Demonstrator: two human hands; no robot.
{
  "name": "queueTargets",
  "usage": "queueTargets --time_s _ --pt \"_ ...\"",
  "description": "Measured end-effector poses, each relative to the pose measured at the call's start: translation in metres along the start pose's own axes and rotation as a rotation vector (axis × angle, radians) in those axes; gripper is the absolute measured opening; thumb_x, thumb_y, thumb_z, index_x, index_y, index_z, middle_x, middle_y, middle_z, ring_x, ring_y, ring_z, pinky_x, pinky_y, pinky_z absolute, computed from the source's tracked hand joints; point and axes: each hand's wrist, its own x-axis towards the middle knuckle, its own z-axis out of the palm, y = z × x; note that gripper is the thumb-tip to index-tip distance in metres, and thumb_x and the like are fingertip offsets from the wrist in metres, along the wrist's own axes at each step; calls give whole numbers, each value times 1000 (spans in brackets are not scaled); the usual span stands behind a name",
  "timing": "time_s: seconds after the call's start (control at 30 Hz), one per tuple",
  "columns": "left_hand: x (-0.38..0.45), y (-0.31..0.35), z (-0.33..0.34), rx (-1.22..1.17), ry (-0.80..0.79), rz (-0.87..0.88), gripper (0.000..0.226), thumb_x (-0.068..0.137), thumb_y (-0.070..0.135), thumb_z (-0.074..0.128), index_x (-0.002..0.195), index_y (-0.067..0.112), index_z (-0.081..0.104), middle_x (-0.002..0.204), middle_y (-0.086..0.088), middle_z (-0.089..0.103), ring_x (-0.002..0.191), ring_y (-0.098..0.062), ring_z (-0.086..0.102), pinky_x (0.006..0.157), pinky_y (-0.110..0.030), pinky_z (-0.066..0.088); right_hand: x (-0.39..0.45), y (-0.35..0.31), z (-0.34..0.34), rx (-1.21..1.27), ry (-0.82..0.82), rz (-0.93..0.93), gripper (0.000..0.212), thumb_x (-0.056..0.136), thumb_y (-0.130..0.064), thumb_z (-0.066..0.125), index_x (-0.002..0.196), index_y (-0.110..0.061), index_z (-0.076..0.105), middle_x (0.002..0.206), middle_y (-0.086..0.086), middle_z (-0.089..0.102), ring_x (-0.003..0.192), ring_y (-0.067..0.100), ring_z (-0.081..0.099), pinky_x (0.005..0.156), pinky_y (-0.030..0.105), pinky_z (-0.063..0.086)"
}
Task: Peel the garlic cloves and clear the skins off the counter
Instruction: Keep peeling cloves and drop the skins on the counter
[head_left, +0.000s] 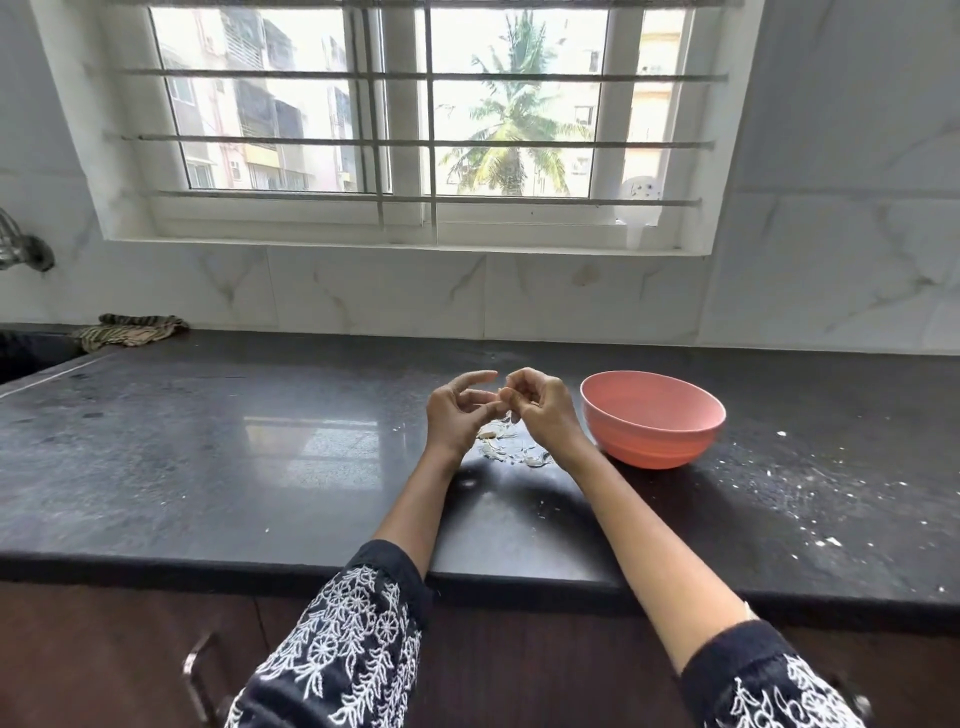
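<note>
Skins (511, 451) beside pink bowl (652, 419)

Small pale garlic clove (503, 393) pinched between fingertips, papery whitish skins (511, 451) scattered on dark counter (208, 467) below

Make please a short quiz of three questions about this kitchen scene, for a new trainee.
1. True or false: the pink bowl stands to the right of both hands.
2. Where do the garlic skins lie? A) in the bowl B) on the counter below the hands C) on the window sill
3. Which hand pinches the garlic clove?

Key: 1. true. 2. B. 3. The right hand; the left hand has relaxed fingers beside it.
</note>
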Motion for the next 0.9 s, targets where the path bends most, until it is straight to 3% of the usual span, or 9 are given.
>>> queueTargets --time_s 0.1,0.2,0.3,0.4,0.47,0.53,0.63,0.83,0.9 --pt "2 -2 -2 -82 -28 -45 17 74 -8 70 84 5 66 64 0 67 58 -8 66 61 -19 55 0 -3 -1 8 3 -14 22 86 -1 61 72 -17 54 59 -3 52 51 7 47 54 22 43" --pt "1 -2 -2 -144 -38 -108 17 76 -8 68 78 8 64 61 2 68 58 -8 65 63 -20 56 -1 -3 -1 10 7 -14 21 86 -1 61 73 -17 55 61 0 53 54 12 48 58 29 46" --pt "2 -3 -3 -241 -6 -131 14 74 -2 71 78 9 63 64 1 69 61 -10 67 65 -23 55 -2 -5 -2 -5 -6 -16 15 86 -1 61 77 -12 57 61 -1 54 51 10 48 58 28 45" --pt "2 -4 -10 -285 20 -142 39 56 34 87 82 15 65 71 2 72 68 -11 68 68 -27 44 -2 -6 -2 -36 -25 -24 10 85 -4 64 77 -9 59 60 -1 53 55 13 46 60 32 43" --pt "2 -3 -11 -303 28 -158 53 45 45 88 84 16 66 73 3 72 71 -11 69 69 -26 41 -2 -6 -3 -56 -32 -21 9 84 -6 65 78 -7 59 58 -2 50 56 14 45 60 32 41" --pt "3 -3 -9 -354 39 -167 39 58 33 85 86 13 66 72 2 73 69 -11 69 70 -28 47 -1 -5 -3 -58 -19 -6 9 84 -5 65 77 -7 60 59 -1 51 56 14 45 61 32 42" --pt "5 2 -6 -438 100 -193 6 84 4 63 89 7 64 71 1 72 66 -11 70 72 -25 57 -2 -6 -4 -50 13 18 6 82 -4 66 77 -4 62 62 3 54 57 15 47 61 32 43" --pt "8 1 -5 -408 90 -208 8 89 5 57 93 5 64 72 3 73 67 -10 70 67 -21 57 -2 -9 -4 -10 69 27 12 82 6 61 89 -3 66 84 17 71 62 11 61 55 17 47" --pt "8 0 -5 -411 88 -207 9 89 5 57 94 5 64 72 3 73 66 -10 70 68 -22 57 -2 -8 -4 -35 93 21 12 88 -2 57 95 -5 66 83 15 72 63 15 64 54 16 48"
